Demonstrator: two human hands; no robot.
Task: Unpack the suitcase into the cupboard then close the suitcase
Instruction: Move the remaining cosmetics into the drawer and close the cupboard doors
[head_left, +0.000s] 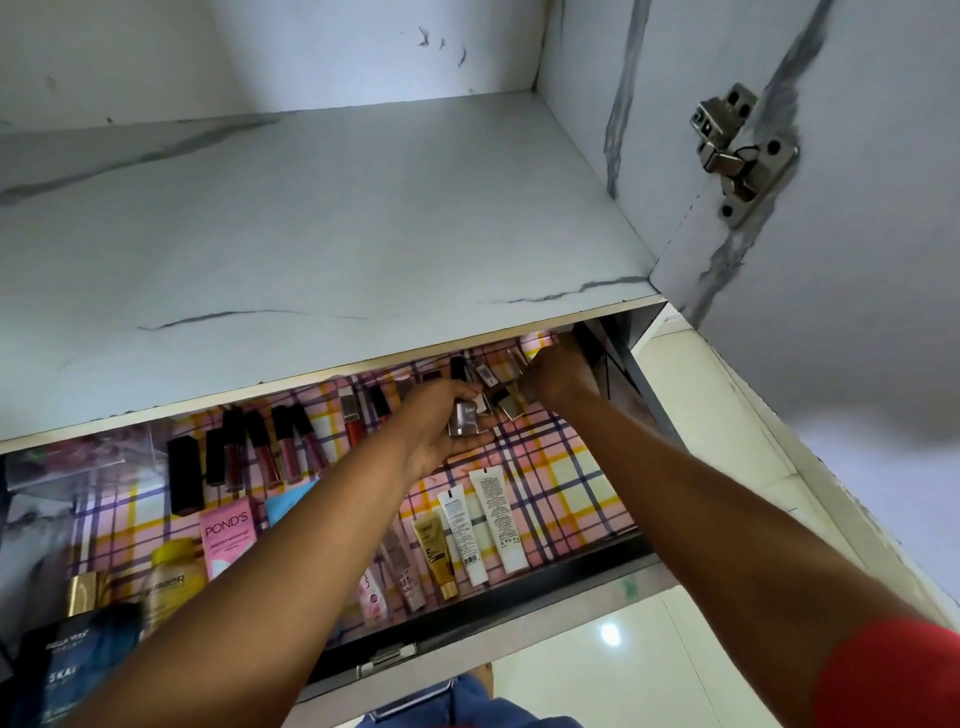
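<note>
I look down into an open cupboard drawer (519, 597) lined with pink, yellow and purple checked paper (561, 467). My left hand (441, 421) lies palm up over the drawer's back right part and holds several small silver-cased lipsticks (465, 415). Just right of it, my right hand (558, 374) pinches another small lipstick (511, 402) near the drawer's back right corner. A row of lipsticks and lip glosses (270, 441) lies along the back of the drawer. The suitcase is out of view.
White marble-patterned shelf (311, 218) overhangs the drawer's back. Cream tubes (467, 525), a pink Pond's box (228, 535), a yellow bottle (174, 577) and a dark pouch (67, 665) lie at the front. Open cupboard door with a metal hinge (732, 150) stands right. Pale floor tiles (649, 675) lie below.
</note>
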